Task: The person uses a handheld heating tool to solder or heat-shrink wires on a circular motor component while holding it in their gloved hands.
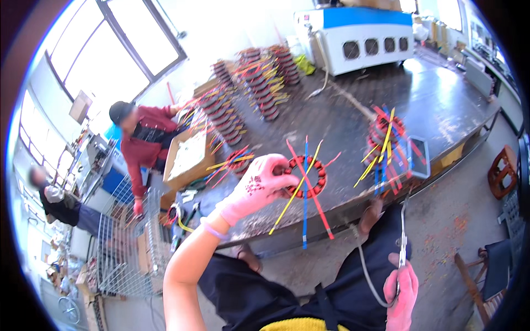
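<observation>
My left hand (pixel 259 182), in a pink glove, pinches the left rim of a motor stator (pixel 321 183) above the table's front edge. The stator is a ring of dark red coils, with red, blue and yellow wire leads crossing its front and hanging below it. Low at the right, my right hand (pixel 401 295), also pink-gloved, is closed around a slim metal tool (pixel 402 243) that points upward. A grey hose or cord (pixel 364 265) loops beside this hand; the tool's exact kind is unclear. Another stator (pixel 238 163) lies on the table left of the held one.
Stacked stators with coloured leads (pixel 381 132) stand at the table's right front, beside a clear-sided tray (pixel 420 157). Taller stator stacks (pixel 259 91) and a cardboard box (pixel 189 157) are farther left. A white-and-blue machine (pixel 356 41) stands behind. A co-worker (pixel 146 132) is at left.
</observation>
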### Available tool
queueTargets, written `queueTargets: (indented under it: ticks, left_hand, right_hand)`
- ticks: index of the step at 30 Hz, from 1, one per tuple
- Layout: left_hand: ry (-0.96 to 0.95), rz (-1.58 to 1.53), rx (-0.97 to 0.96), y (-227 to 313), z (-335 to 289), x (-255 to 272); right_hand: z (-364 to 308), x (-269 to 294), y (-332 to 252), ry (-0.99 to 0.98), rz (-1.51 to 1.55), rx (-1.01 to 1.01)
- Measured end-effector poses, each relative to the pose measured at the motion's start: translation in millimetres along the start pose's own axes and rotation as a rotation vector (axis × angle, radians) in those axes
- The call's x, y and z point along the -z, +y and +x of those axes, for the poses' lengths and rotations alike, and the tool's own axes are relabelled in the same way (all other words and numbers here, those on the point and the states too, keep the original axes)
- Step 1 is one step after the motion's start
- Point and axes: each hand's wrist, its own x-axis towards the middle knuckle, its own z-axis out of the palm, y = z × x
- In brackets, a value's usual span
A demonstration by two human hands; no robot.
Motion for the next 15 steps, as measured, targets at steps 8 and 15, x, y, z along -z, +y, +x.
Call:
queueTargets:
  ticks: [8,15]
  left_hand:
    - [-0.199,-0.085,0.192,-54.1,-160.5,-21.3]
    - [-0.100,-0.131,0.525,-66.0,-181.0,-26.0]
  right_hand:
    - [5.2,-82.5,38.6,-0.335,-0.043,-0.220]
    - [8.5,-111.9,59.7,-0.452,0.031,-0.445]
